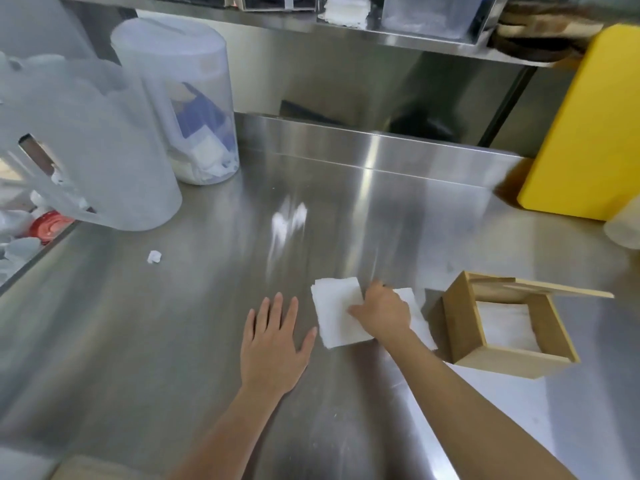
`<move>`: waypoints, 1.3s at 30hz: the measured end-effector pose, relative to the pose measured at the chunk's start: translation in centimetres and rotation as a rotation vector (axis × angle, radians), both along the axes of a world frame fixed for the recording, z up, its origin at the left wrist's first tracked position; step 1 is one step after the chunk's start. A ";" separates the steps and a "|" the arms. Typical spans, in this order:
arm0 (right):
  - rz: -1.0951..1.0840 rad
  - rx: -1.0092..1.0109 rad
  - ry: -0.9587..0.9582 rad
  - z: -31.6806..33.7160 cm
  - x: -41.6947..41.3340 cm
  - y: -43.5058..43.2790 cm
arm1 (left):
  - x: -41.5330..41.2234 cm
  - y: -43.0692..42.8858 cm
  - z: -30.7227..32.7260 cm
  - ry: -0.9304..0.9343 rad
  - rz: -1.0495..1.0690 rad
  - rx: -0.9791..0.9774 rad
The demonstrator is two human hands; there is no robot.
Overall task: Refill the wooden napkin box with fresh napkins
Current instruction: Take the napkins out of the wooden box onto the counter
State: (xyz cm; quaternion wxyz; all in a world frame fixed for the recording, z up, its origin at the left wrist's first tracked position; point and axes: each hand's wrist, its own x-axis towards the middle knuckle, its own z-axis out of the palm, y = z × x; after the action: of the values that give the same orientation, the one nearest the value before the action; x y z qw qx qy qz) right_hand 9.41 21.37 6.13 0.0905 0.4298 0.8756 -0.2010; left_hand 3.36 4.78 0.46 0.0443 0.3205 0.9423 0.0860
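A wooden napkin box (502, 360) stands open on the steel counter at the right, its lid (557, 289) pushed back, with white napkins (507, 325) inside. Left of it lie two stacks of white napkins (334, 311) side by side on the counter. My right hand (382, 311) rests on them, fingers curled over the inner edge of the left stack and covering most of the right stack (420, 320). My left hand (273, 336) lies flat on the counter just left of the napkins, fingers spread, holding nothing.
Two translucent plastic jugs (187, 98) stand at the back left. A small crumpled paper scrap (154, 257) lies on the counter. A yellow board (585, 126) leans at the back right, beside a pale container (623, 226). A steel shelf (346, 32) runs overhead.
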 end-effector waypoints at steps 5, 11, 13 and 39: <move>-0.038 -0.140 0.014 -0.4 -0.8 0.1 | -0.1 0.0 0.0 -0.019 -0.003 0.009; -0.061 -0.150 0.247 -0.4 -0.2 -0.1 | -0.2 0.0 0.1 -0.021 -0.014 -0.002; -0.045 -0.154 0.309 0.4 0.4 -0.3 | -0.2 0.0 0.1 -0.020 -0.012 -0.006; 0.084 0.076 0.010 8.5 16.7 11.7 | 7.9 9.4 0.1 -0.016 -0.349 -0.013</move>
State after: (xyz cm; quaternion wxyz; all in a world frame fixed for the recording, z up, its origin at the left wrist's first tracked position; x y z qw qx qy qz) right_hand 26.15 33.06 14.66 0.0782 0.3948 0.9003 -0.1658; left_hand 11.24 14.20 0.60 0.0680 0.4783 0.8725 0.0733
